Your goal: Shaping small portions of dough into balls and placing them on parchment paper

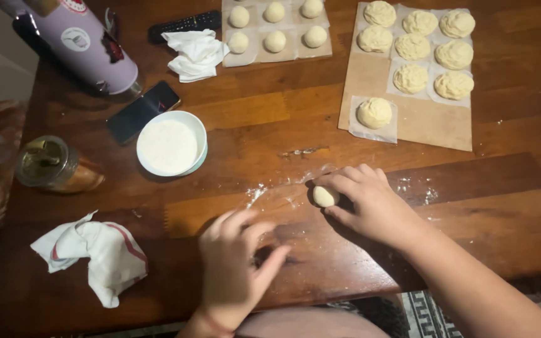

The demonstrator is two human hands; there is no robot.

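Cupping the small dough ball (324, 196) against the counter (270, 112), the right hand (370, 203) curls loosely round it, fingers bent. The left hand (236, 266) hovers open and holds nothing. Soft, even pressure should keep the ball round. A white bowl of flour (171, 143) sits near, shaped dough pieces (416, 47) farther back

phone (141, 111): dark screen, beside bowl | bottle label (76, 39): round, white, top left

Dough ball (324, 196) half under right hand (370, 203)
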